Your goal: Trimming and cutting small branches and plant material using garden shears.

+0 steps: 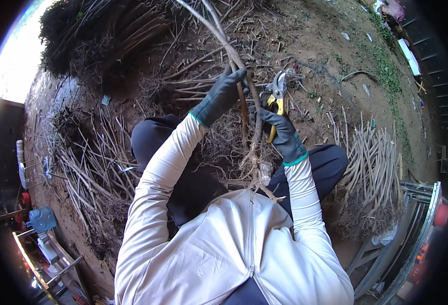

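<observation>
My left hand (221, 97), in a dark glove with a green cuff, is closed round the upper part of a bare-root sapling (258, 124). Its thin brown stem forks at the top, and its roots hang down toward my jacket. A second stem runs beside it under my left hand. My right hand (285, 134), gloved alike, grips pruning shears (280, 105) with yellow handles. Their metal blades point up and away from me, to the right of the stem. Some right-hand fingers lie against the sapling; whether they also grip it, I cannot tell.
Bundles of saplings lie around me: a dark heap (102, 40) at the far left, a loose pile (99, 175) at the left, and a tidy bundle (369, 168) at the right. More stems (193, 89) lie ahead on bare soil. Metal frames (422, 213) stand at the lower right.
</observation>
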Demonstrator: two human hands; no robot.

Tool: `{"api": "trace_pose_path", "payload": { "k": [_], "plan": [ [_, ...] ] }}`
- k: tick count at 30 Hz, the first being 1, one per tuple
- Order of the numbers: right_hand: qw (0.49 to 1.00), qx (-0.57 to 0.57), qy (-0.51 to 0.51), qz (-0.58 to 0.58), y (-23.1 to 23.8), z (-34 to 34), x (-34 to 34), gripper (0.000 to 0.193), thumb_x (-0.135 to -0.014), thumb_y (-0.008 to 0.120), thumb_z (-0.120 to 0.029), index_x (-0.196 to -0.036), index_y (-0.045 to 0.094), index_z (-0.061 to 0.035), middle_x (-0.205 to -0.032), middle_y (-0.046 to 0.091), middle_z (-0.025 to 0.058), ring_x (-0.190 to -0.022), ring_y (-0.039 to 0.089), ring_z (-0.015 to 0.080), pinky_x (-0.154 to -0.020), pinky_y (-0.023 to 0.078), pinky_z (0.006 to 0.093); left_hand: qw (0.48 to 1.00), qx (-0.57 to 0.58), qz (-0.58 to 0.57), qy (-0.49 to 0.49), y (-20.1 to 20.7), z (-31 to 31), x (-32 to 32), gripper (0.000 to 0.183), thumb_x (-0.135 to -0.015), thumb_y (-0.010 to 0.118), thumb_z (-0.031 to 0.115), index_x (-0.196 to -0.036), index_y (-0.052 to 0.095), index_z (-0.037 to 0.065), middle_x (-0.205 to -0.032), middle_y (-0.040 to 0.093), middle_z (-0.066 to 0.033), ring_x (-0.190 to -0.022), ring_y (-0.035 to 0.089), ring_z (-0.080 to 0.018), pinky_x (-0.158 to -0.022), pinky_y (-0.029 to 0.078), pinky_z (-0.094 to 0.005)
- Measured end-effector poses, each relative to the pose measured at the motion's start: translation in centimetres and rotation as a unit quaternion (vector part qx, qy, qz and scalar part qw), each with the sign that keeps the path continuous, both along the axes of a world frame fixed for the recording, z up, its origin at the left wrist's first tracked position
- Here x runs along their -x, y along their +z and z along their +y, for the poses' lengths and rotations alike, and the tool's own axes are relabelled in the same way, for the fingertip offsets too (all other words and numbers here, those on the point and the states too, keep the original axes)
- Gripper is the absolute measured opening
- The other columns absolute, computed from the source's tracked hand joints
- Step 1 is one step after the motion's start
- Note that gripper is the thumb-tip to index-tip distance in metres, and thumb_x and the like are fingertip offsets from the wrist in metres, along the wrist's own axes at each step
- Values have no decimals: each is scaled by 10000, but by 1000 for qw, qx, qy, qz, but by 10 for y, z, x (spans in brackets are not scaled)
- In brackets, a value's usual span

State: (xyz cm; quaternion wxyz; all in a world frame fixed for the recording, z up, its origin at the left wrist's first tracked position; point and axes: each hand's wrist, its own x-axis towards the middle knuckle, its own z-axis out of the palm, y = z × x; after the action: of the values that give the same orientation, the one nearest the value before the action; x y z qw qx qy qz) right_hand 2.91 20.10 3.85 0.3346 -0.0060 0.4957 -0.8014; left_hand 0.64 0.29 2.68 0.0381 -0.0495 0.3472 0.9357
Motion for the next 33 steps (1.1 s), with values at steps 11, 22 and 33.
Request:
{"api": "trace_pose_path", "payload": {
  "k": [11,22,33],
  "plan": [
    [999,-17,30,17,1,-7,-9,169,-858,632,-79,-1002,546,-59,-926,642,55,-825,620,130,-737,499,261,1000,1,-4,-14,-11,0,2,362,-944,511,204,-1250,417,33,-992,616,-76,-869,607,-172,-775,503,-304],
    [537,-610,75,578,38,14,-29,507,-661,720,-255,-1118,531,-144,-1040,525,109,-994,509,297,-880,381,446,992,-121,20,-8,2,-12,2,172,-954,476,275,-974,449,106,-781,475,4,-663,480,-127,-637,451,-315],
    [512,-668,107,529,49,-15,-49,489,-685,712,-247,-1132,550,-134,-956,551,124,-890,562,313,-807,435,431,960,-260,105,21,2,-11,0,286,-971,385,398,-855,409,137,-680,310,45,-596,339,-98,-616,385,-273]
  ]
}}
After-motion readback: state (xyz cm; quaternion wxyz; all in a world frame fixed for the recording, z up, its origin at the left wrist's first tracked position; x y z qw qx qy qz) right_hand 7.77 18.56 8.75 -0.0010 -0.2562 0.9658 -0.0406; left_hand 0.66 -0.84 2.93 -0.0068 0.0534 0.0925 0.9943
